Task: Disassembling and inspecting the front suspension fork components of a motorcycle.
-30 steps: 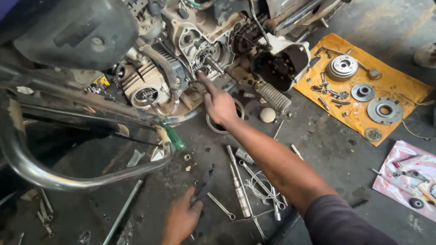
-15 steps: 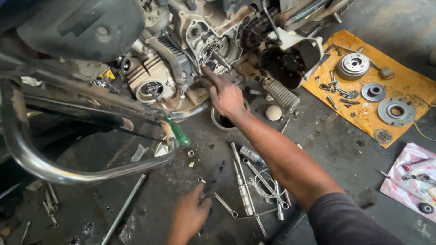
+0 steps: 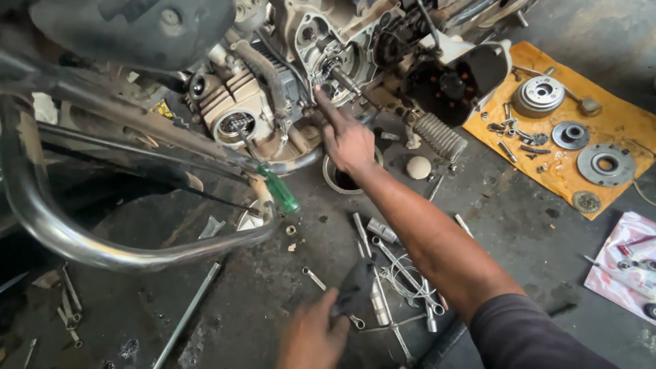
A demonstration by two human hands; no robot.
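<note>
My right hand (image 3: 347, 140) stretches to the open side of a motorcycle engine (image 3: 321, 51), its forefinger pressed against the casing just below a protruding shaft (image 3: 342, 76). It holds nothing that I can see. My left hand (image 3: 316, 333) is low on the oily floor and pinches the edge of a dark rag (image 3: 355, 288) lying over several spanners and sockets (image 3: 383, 273). A round metal bowl (image 3: 335, 179) sits under my right wrist.
A chrome crash bar (image 3: 102, 249) curves across the left. A green-handled screwdriver (image 3: 279, 191) hangs beside it. An orange sheet (image 3: 615, 116) at the right bears clutch plates and bolts. A footrest (image 3: 441, 135) and loose rods lie about.
The view has drifted left and down. My right hand stays at the engine casing. My left hand has closed its fingers onto the dark rag.
</note>
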